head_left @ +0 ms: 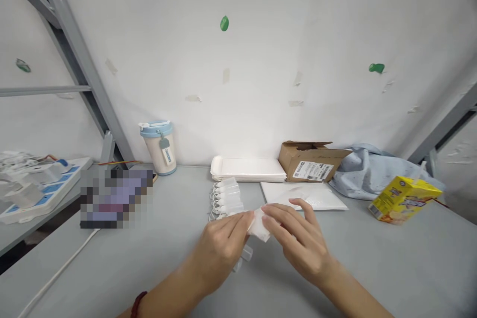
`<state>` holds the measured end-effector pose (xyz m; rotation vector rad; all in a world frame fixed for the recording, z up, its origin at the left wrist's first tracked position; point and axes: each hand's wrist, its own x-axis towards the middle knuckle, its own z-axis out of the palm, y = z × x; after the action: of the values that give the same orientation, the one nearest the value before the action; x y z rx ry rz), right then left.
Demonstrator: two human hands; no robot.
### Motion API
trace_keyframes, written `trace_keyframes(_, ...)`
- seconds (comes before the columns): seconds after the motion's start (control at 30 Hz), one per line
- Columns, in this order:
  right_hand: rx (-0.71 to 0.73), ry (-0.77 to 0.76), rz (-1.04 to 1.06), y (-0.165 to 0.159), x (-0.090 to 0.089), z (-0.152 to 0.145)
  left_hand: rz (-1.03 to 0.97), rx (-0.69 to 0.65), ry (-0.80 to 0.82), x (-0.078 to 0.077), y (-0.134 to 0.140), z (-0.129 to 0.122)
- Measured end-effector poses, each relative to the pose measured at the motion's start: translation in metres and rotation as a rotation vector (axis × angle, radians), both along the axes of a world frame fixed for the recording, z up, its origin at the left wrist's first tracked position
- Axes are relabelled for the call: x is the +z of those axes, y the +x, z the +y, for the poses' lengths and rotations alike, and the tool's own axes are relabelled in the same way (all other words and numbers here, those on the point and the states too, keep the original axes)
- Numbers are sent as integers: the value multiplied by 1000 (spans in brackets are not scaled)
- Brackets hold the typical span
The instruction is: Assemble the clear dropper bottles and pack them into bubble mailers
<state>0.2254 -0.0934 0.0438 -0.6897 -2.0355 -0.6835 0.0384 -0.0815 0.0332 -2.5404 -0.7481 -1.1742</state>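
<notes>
Held in front of me is a small white piece (260, 227), soft and folded like tissue or thin wrapping; what it is made of I cannot tell. My left hand (223, 243) pinches its left side, fingers closed. My right hand (300, 238) has its fingertips on the right and upper side, closed on it too, with the outer finger lifted. Just behind the hands lies a row of small translucent white plastic pieces with cord loops (227, 194). Below my left hand, a couple more similar clear pieces (246, 253) show, partly hidden by it.
Behind are a stack of white envelopes (249, 169), a white padded mailer (301, 196) and an open cardboard box (309, 161). To the right are a yellow box (404, 200) and blue cloth (372, 169). A tumbler (160, 149), blurred phone (117, 198) and power strip (48, 189) stand left.
</notes>
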Motion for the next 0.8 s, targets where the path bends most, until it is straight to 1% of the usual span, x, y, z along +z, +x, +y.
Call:
trace_keyframes(0.1, -21, -4, 6, 1, 3, 0, 13, 57, -64, -2, 4, -1)
trace_keyframes(0.23, -16, 7, 39, 0, 3, 3, -41, 69, -254, -8, 10, -3)
trace_keyframes(0.33, -24, 57, 76, 3, 4, 7, -141, 70, -461, -7, 16, -4)
trace_keyframes(0.43, -66, 86, 139, 8, 6, 14, -255, 95, -757, 5, 25, 3)
trace_keyframes(0.5, -121, 61, 166, 15, 6, 22, -321, 84, -970, 17, 36, 14)
trace_keyframes(0.57, -202, 12, 172, 24, 5, 31, -342, -14, -1163, 27, 51, 30)
trace_keyframes(0.6, -244, -24, 162, 29, 3, 36, -348, -37, -1260, 30, 59, 38)
trace_keyframes(0.63, -284, -57, 152, 35, 1, 42, -341, -50, -1293, 31, 66, 47)
trace_keyframes(0.7, -367, -112, 114, 47, -7, 52, -300, -50, -1342, 28, 81, 62)
trace_keyframes(0.8, -590, -270, 64, 65, -20, 65, -163, 43, -1403, 16, 97, 77)
